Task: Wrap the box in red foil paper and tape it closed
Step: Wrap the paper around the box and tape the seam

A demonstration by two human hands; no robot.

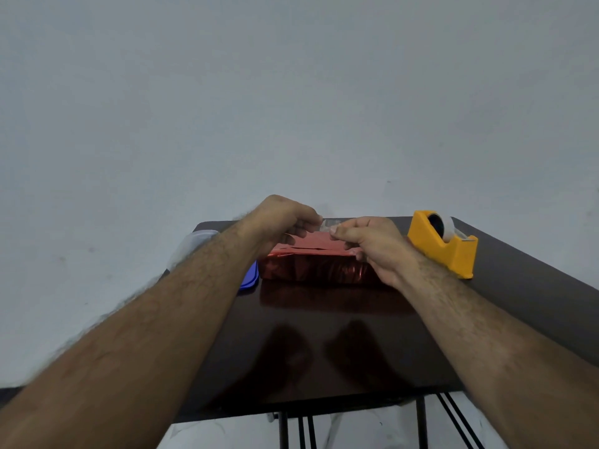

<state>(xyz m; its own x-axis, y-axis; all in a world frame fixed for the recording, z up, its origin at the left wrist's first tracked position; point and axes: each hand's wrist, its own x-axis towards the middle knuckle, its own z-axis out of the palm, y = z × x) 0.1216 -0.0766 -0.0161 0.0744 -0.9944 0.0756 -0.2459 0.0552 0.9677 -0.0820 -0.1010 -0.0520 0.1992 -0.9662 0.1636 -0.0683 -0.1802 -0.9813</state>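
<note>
Legs (283, 431) of thin black metal showed at the bottom, under the near edge of the desk (324, 351). The desk was dark brown and shiny, and two dark shadows lay on its top. Two bare arms reached out over it from the near corners.

Past the shadows sat the box (316, 268), flat on the desk near the middle. Red foil (311, 244) covered it. The front side looked dark red and crinkly, and the top looked pale pink in the light. A flap edge ran across the top.

The left hand (278, 222) was above the left part of the box. The right hand (369, 244) was at the right end of the box, and its lower fingers touched the foil there. A short piece of clear tape (329, 224) was stretched between the two hands, just above the far edge of the box. The left grip pinched one end of the tape with curled fingers. The right grip pinched the other end between thumb and finger.

A blue lid (250, 277) lay just beside the box on the left, partly hidden by the left arm. A clear tub (194, 244) sat behind that arm. A yellow tape holder (442, 247) with a roll in it stood to the right, near the right wrist. A plain grey wall (291, 92) was behind it all.
</note>
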